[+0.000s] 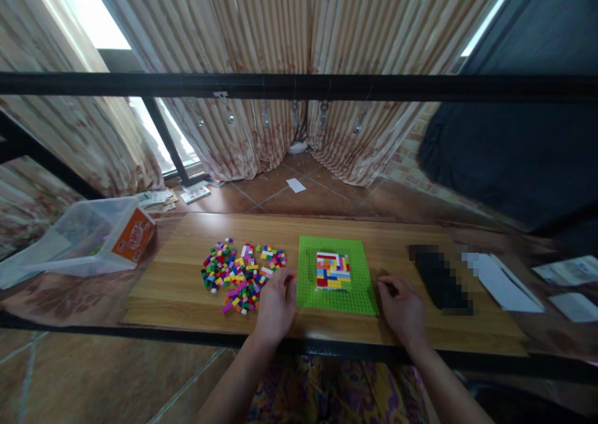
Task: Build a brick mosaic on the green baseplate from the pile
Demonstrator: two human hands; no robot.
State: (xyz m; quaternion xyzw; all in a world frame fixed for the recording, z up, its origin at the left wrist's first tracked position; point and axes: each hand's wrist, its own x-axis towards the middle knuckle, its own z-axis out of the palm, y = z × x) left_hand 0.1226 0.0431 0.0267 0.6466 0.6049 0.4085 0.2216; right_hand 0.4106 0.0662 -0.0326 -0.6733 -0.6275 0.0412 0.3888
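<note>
My left hand (276, 301) is closed, its fingers curled in beside the left edge of a green studded baseplate (307, 299). Whether a small piece sits between those fingertips I cannot make out. On the far side of the plate, my right hand (404, 306) is also closed, thumb and forefinger pressed together next to the plate's right edge; nothing shows in it. A roughly square block of toy bricks (333, 271) in red, white, yellow and blue stands in the middle of the plate. Loose coloured bricks (236, 273) lie in a heap by my left hand.
The wooden tabletop (172, 287) carries a dark blurred-out object (441, 281) at right. Beyond it lie white papers (509, 284). A clear plastic bin (88, 237) with an orange label lies tipped at the left. A black rail (299, 86) crosses in front of curtains.
</note>
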